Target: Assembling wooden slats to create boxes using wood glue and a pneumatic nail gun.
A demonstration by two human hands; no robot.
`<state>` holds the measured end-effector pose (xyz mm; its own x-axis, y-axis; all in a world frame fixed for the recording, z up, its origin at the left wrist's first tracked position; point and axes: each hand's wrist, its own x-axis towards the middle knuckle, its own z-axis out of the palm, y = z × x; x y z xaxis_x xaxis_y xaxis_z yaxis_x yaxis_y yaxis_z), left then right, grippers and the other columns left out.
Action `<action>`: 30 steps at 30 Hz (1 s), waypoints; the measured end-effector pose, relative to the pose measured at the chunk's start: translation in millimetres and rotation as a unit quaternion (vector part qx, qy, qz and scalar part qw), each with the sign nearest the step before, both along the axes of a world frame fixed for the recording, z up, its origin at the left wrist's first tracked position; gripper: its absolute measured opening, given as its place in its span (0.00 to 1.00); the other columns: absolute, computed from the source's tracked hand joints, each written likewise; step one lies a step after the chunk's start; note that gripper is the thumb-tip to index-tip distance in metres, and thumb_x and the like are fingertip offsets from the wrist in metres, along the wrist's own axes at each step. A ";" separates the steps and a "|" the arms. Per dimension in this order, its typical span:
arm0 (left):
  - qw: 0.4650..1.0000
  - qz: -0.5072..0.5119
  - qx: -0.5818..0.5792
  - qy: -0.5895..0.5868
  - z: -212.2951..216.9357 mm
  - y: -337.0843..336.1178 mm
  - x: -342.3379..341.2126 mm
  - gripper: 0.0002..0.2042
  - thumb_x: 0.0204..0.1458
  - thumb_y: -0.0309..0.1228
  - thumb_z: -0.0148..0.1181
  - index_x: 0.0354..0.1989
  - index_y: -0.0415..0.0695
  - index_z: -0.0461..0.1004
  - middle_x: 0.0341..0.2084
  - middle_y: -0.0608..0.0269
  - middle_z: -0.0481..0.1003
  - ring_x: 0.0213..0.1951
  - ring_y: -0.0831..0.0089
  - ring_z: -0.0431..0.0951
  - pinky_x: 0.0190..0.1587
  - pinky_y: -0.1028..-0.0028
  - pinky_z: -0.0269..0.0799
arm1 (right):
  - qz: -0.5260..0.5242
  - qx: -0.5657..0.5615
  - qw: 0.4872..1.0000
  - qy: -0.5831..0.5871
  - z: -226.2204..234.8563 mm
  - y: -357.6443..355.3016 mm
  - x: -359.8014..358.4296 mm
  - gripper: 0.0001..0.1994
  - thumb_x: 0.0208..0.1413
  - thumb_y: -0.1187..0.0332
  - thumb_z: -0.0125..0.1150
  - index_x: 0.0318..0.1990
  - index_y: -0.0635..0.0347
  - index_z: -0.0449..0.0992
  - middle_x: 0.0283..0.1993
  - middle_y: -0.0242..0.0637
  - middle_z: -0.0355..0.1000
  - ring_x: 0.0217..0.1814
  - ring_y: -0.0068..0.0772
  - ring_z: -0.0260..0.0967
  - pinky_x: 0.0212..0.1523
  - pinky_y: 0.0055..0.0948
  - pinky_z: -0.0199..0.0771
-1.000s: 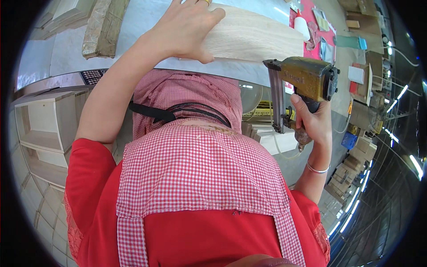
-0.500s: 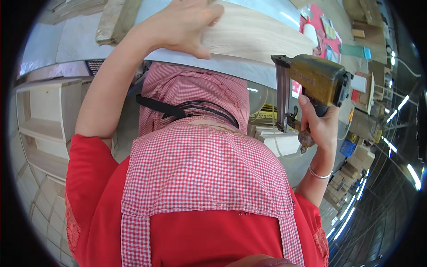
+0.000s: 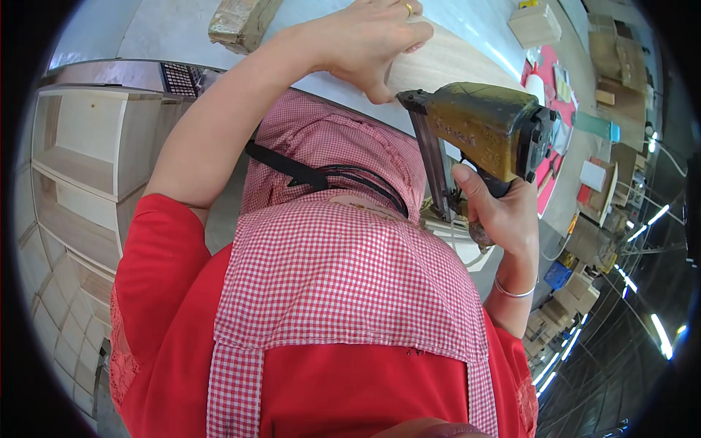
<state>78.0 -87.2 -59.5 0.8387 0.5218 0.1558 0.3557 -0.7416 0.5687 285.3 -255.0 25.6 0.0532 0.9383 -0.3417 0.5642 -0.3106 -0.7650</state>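
Observation:
My right hand point(image 3: 504, 215) is wrapped round the grip of a pneumatic nail gun point(image 3: 478, 120) with a worn amber-brown body and a dark slanted magazine. The gun's nose is close to the near edge of a pale wooden board point(image 3: 453, 62), beside my left thumb; whether it touches the wood I cannot tell. My left hand point(image 3: 372, 47) holds the board from the left, thumb at its near edge and fingers over its top. Its far fingertips are cut off by the picture's upper edge. Under the board is a light worktable point(image 3: 307, 16).
A wrapped block point(image 3: 244, 22) lies on the worktable at the left. White-and-wood open boxes point(image 3: 84, 146) are stacked at my left. To the right are a white bottle point(image 3: 535, 86) on a pink surface, a pale block point(image 3: 535, 25) and cardboard boxes point(image 3: 577, 292).
The nail gun has moved left, nearer my left hand. In the picture, my left hand and the surroundings have shifted right. Both hands keep their holds.

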 end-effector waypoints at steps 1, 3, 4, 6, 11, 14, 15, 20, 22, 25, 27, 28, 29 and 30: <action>1.000 -0.003 -0.002 -0.002 -0.8 -0.2 0.2 0.28 0.30 0.39 0.72 0.39 0.36 0.69 0.45 0.34 0.67 0.51 0.42 0.68 0.51 0.54 0.66 | 0.001 0.000 1.000 0.000 -0.2 -0.3 0.7 0.14 0.56 0.62 0.71 0.38 0.65 0.79 0.20 0.26 0.70 0.17 0.15 0.63 0.16 0.21 0.59; 1.000 0.001 0.002 -0.007 -2.4 -1.6 1.2 0.28 0.29 0.39 0.72 0.39 0.36 0.69 0.46 0.33 0.67 0.51 0.42 0.68 0.52 0.55 0.66 | 0.002 0.000 1.000 0.000 -0.3 -0.8 2.7 0.14 0.56 0.62 0.71 0.38 0.65 0.79 0.20 0.26 0.70 0.17 0.15 0.63 0.16 0.21 0.59; 1.000 0.001 0.008 -0.011 -3.4 -1.5 2.5 0.28 0.29 0.39 0.72 0.39 0.36 0.68 0.46 0.33 0.66 0.51 0.42 0.68 0.52 0.55 0.66 | 0.000 -0.001 1.000 -0.001 -0.2 -1.1 3.0 0.14 0.56 0.62 0.71 0.38 0.65 0.79 0.20 0.26 0.70 0.17 0.15 0.63 0.16 0.21 0.59; 1.000 -0.001 0.014 -0.017 -3.9 -1.0 4.3 0.29 0.29 0.38 0.72 0.39 0.36 0.68 0.46 0.33 0.66 0.51 0.42 0.68 0.52 0.55 0.66 | -0.013 -0.009 1.000 0.009 -0.1 -1.3 3.6 0.14 0.56 0.61 0.71 0.37 0.65 0.79 0.20 0.26 0.70 0.16 0.15 0.63 0.16 0.21 0.59; 0.999 0.004 0.047 -0.024 -15.2 -3.1 2.6 0.29 0.33 0.42 0.72 0.42 0.37 0.70 0.49 0.37 0.68 0.56 0.44 0.67 0.54 0.51 0.65 | -0.012 -0.056 0.998 -0.016 9.1 6.8 -0.6 0.15 0.56 0.63 0.71 0.42 0.66 0.77 0.22 0.27 0.70 0.16 0.16 0.62 0.16 0.21 0.60; 0.997 0.030 0.062 -0.037 -40.8 -0.1 0.6 0.39 0.29 0.47 0.77 0.51 0.39 0.70 0.56 0.39 0.66 0.64 0.46 0.61 0.61 0.47 0.59 | 0.028 0.024 0.999 -0.022 -1.3 5.4 3.6 0.15 0.56 0.67 0.70 0.45 0.65 0.74 0.23 0.28 0.70 0.16 0.17 0.63 0.16 0.21 0.61; 0.994 0.065 0.070 -0.056 -42.7 -9.1 -5.0 0.41 0.30 0.47 0.76 0.54 0.40 0.68 0.55 0.39 0.66 0.64 0.46 0.61 0.61 0.49 0.59 | 0.048 0.060 0.997 -0.023 -4.0 3.4 5.0 0.16 0.55 0.69 0.70 0.47 0.65 0.73 0.23 0.28 0.70 0.16 0.17 0.63 0.16 0.21 0.61; 0.960 0.272 0.044 -0.042 -39.2 -83.0 -31.8 0.52 0.32 0.52 0.75 0.65 0.37 0.57 0.55 0.38 0.65 0.59 0.44 0.65 0.61 0.52 0.59 | 0.013 0.081 0.996 -0.021 -4.9 -16.3 25.7 0.18 0.55 0.73 0.68 0.51 0.65 0.69 0.25 0.29 0.69 0.16 0.18 0.64 0.15 0.21 0.62; 0.957 0.288 -0.041 -0.005 -34.0 -116.5 -25.9 0.54 0.36 0.57 0.72 0.66 0.32 0.55 0.55 0.37 0.65 0.58 0.43 0.65 0.62 0.51 0.58 | -0.026 0.074 0.996 -0.040 -4.7 -24.7 42.0 0.18 0.54 0.75 0.67 0.50 0.65 0.69 0.24 0.30 0.69 0.16 0.18 0.64 0.14 0.21 0.61; 0.976 0.167 -0.104 -0.096 -61.1 -142.5 5.9 0.48 0.46 0.56 0.67 0.66 0.31 0.56 0.54 0.33 0.66 0.57 0.42 0.67 0.60 0.53 0.62 | -0.168 0.013 0.986 -0.020 7.4 -36.6 46.4 0.17 0.54 0.75 0.67 0.49 0.65 0.68 0.25 0.30 0.69 0.14 0.19 0.64 0.14 0.22 0.62; 0.963 0.084 -0.195 -0.164 -66.0 -141.4 36.5 0.38 0.53 0.50 0.64 0.63 0.33 0.61 0.55 0.34 0.66 0.55 0.44 0.70 0.58 0.57 0.66 | -0.173 0.014 0.984 -0.028 7.2 -50.5 61.4 0.16 0.54 0.74 0.67 0.48 0.65 0.69 0.25 0.30 0.69 0.14 0.19 0.64 0.13 0.22 0.61; 0.940 0.062 -0.288 -0.171 -57.4 -130.5 51.7 0.32 0.54 0.46 0.63 0.60 0.34 0.65 0.54 0.38 0.68 0.54 0.47 0.72 0.56 0.59 0.68 | -0.187 0.010 0.981 -0.046 5.7 -60.4 73.4 0.15 0.55 0.74 0.67 0.47 0.65 0.69 0.24 0.30 0.69 0.14 0.19 0.64 0.13 0.22 0.61; 0.906 0.044 -0.382 -0.177 -50.1 -115.0 64.0 0.26 0.55 0.42 0.63 0.57 0.36 0.70 0.53 0.42 0.70 0.52 0.51 0.75 0.55 0.62 0.69 | -0.198 0.004 0.978 -0.066 4.2 -66.3 82.6 0.14 0.55 0.74 0.67 0.46 0.65 0.69 0.24 0.31 0.69 0.14 0.19 0.63 0.13 0.22 0.61; 0.931 0.081 -0.304 -0.187 -53.5 -95.2 75.8 0.23 0.55 0.39 0.62 0.53 0.37 0.72 0.50 0.46 0.72 0.49 0.54 0.76 0.53 0.63 0.70 | -0.204 0.003 0.977 -0.062 3.7 -70.5 89.4 0.14 0.55 0.74 0.67 0.46 0.65 0.69 0.24 0.31 0.69 0.14 0.19 0.63 0.13 0.22 0.61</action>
<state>153.7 -182.4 -113.0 0.6880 0.7236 0.0550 0.1284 -0.1960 0.9722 374.8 -325.5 29.2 0.4643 0.8319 -0.3040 0.4817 -0.5252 -0.7015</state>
